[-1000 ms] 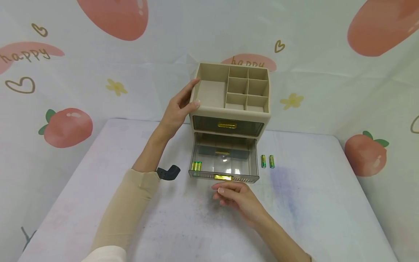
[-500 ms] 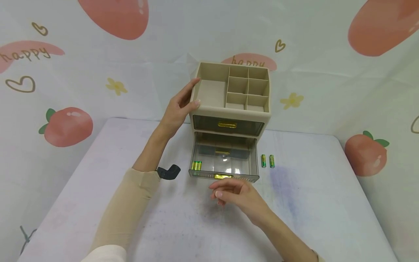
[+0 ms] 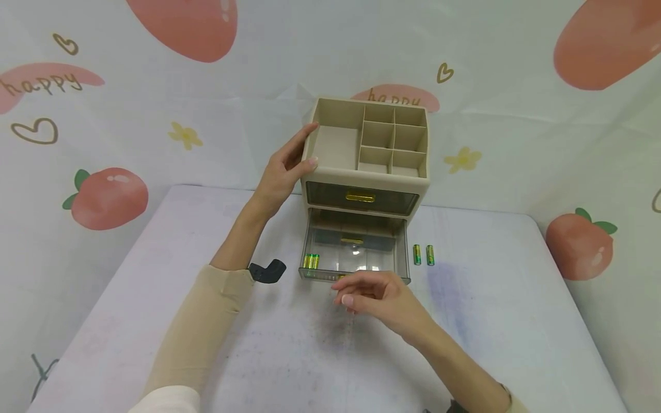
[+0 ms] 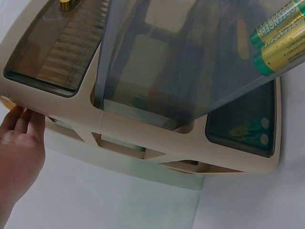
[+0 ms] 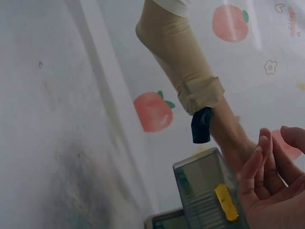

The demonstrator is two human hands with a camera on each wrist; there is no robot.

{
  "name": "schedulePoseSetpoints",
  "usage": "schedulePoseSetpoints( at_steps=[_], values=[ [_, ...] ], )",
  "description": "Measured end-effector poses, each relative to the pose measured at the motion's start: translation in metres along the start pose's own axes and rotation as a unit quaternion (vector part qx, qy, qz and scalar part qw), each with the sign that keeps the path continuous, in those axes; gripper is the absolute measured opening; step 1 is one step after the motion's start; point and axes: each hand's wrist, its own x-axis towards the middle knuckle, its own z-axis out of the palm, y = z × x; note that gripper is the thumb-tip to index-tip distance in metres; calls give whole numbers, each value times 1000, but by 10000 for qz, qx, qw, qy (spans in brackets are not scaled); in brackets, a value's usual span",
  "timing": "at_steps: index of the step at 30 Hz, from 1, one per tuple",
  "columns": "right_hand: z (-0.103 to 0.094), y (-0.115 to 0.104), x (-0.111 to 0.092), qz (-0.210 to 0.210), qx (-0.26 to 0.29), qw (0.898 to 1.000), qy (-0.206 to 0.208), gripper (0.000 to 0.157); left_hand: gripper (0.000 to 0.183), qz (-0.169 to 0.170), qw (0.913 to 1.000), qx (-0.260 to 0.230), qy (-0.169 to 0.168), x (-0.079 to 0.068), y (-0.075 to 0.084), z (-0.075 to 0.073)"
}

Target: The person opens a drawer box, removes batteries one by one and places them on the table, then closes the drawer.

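the pulled-out drawer (image 3: 356, 261) juts from the beige organizer (image 3: 335, 146) at the head frame's centre, green-and-gold batteries (image 3: 311, 261) in its lower-left corner. the left grip (image 3: 279, 175) holds the organizer's upper-left edge, thumb and fingers curled over it. below centre, the right grip (image 3: 397, 304), loosely half-open, hovers at the drawer front; contact is unclear. two more batteries (image 3: 431, 255) are on the tabletop (image 3: 496, 310), right of centre.

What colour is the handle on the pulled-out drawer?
Golden yellow. The handle shows best in the right wrist view.
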Motion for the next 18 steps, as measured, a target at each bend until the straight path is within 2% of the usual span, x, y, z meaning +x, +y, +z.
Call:
schedulePoseSetpoints(
  at_steps=[7,18],
  values=[
    [-6,-9,5,103,-102,9999,61,24,60,15,10000,5,-1,0,-1,0],
    [-12,-21,18,-129,-265,9996,33,24,60,76,10000,16,-13,0,-1,0]
  ],
)
